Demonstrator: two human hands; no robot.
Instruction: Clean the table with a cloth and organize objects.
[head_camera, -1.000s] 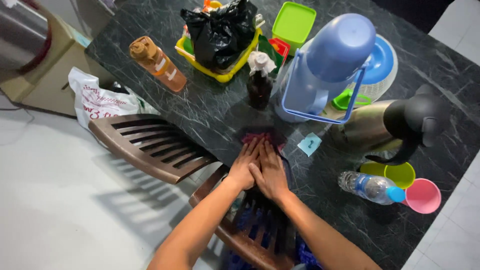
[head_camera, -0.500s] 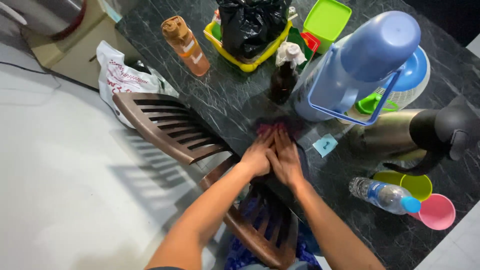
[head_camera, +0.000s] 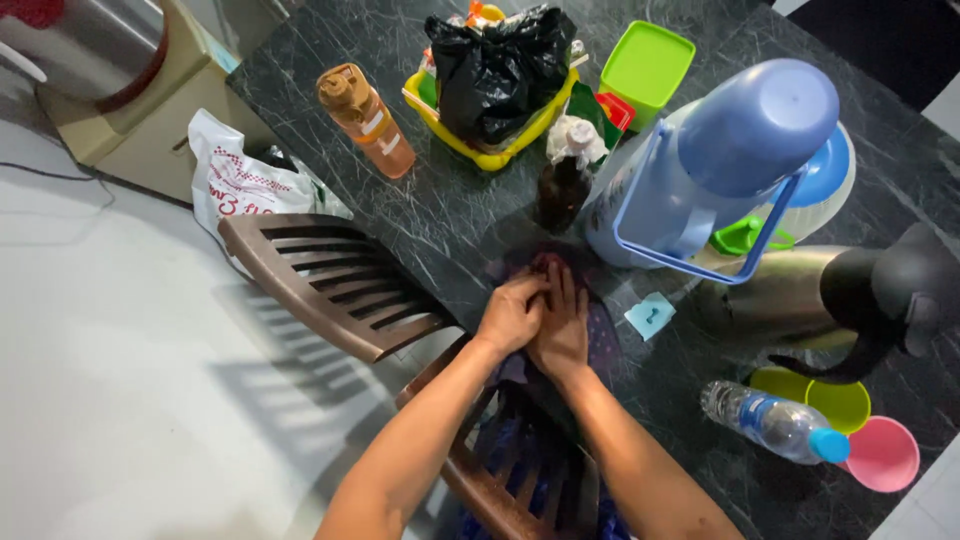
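Note:
My two hands rest side by side on a dark purple and red cloth that lies on the black marble table near its front edge. My left hand has its fingers curled in, bunching the cloth's far part. Beside it, touching it, my right hand lies flat with fingers stretched over the cloth. Most of the cloth is hidden under the hands.
Just beyond the hands stand a dark brown bottle, a big blue jug and a steel thermos. A water bottle, green cup and pink cup sit right. Two brown slatted chairs stand below the table edge.
My left hand's fingers have curled from flat into a loose fist on the cloth. Both hands have drawn slightly back toward me. The view has shifted a little.

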